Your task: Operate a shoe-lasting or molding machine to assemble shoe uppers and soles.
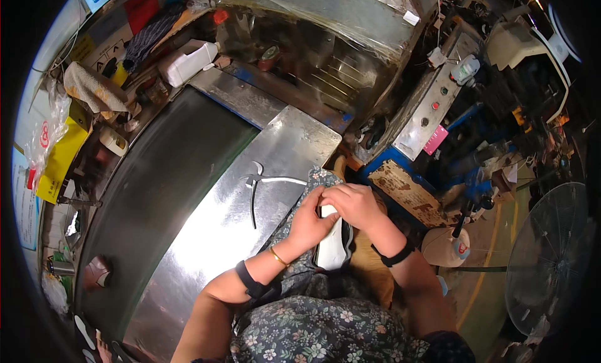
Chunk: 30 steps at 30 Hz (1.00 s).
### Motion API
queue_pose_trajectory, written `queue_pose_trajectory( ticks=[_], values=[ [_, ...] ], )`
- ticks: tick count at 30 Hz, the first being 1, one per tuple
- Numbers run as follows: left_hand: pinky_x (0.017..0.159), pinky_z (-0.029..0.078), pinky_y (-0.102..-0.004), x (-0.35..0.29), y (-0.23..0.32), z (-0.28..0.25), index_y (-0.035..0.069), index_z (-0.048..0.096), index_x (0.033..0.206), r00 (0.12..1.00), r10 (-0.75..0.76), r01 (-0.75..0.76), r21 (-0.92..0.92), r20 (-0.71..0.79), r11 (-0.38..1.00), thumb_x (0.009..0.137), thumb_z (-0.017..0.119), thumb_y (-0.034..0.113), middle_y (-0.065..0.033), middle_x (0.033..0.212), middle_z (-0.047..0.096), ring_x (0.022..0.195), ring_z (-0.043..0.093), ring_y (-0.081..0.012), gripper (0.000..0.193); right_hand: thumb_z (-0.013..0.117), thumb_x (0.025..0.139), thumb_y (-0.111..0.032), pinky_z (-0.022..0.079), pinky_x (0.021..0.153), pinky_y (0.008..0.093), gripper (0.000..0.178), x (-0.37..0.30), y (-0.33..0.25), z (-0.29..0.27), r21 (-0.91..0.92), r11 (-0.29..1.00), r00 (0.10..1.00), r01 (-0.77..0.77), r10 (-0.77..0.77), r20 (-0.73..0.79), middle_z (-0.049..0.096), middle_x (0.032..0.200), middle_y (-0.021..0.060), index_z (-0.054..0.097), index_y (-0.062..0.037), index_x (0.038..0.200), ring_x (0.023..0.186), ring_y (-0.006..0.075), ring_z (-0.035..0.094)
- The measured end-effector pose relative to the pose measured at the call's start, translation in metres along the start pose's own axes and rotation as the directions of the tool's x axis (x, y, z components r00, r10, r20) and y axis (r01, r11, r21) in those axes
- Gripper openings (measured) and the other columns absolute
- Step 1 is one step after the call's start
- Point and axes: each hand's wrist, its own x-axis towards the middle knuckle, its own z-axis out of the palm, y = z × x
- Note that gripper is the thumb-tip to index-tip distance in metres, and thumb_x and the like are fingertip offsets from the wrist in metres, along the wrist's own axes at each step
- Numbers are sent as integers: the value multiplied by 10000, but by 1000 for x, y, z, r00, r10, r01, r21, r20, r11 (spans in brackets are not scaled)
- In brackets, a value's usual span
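Two hands: together, the left hand (308, 224) and the right hand (355, 203) meeting at the fingers, both closed around the upper end of a white piece (330, 250)
White piece: long and narrow, edged by a dark casing, held over the lap in front of the body; its upper tip is partly hidden by the fingers
Left thumb: laid across the white surface, pointing to the right
Right knuckles: facing up, fingers bent over the tip; which fingertips press on it cannot be told
Forearms: a black band (250, 281) on the left, another (393, 256) on the right, with a gold bangle (279, 257) at the left wrist
Clothing: a dark flowered apron (307, 328), spread beneath the hands
Pliers (275, 178): metal, handles spread, lying on the metal table (194, 238) to the left of the hands, one handle reaching to the apron
Black belt (156, 175): beyond the metal table, with a pinkish-brown shoe (97, 272) at its left edge
Upper left: a white jug (186, 62), a hanging cloth (94, 89) and a yellow box (62, 155)
Right side: a control panel (426, 106) with coloured buttons, a clear bottle (465, 69) on it; lower down, a white bucket (441, 245) and a round fan guard (544, 260)
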Motion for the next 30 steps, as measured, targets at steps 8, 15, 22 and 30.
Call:
queue_pose_trajectory(
  ticks=[8,15,22,30],
  values=[
    [1044,409,-310,25,-38,-8,22,430,1405,955,-44,198,-516,294,833,847,725,5,-103,1378,508,1254,483,-174,631,611,961,-184,515,739,358,265,-127,-46,57,401,631,662,-664,745,-76,671,901,251,627,30,1115,812,293,680],
    [941,458,-284,7,-37,-24,25,489,1348,914,-220,387,-570,340,725,915,674,60,-69,1199,587,1083,557,-156,473,385,1018,-558,505,842,346,679,-92,-31,44,640,-51,231,-766,908,349,688,1028,180,636,59,1149,974,213,652],
    [926,459,-305,9,-54,1,-23,526,1246,961,-188,257,-404,201,878,904,669,68,-116,1099,627,1049,584,-181,383,342,1036,-340,514,807,514,481,-64,-54,52,-8,631,612,-775,755,234,665,963,295,623,47,989,883,469,645],
    [892,464,-273,18,-41,8,-46,504,1240,959,-203,262,-344,198,902,926,667,103,-102,1094,622,1005,571,-155,384,456,990,-336,522,865,443,388,-79,-16,52,-161,879,880,-449,466,95,648,1068,208,587,11,1104,996,380,636]
  ],
)
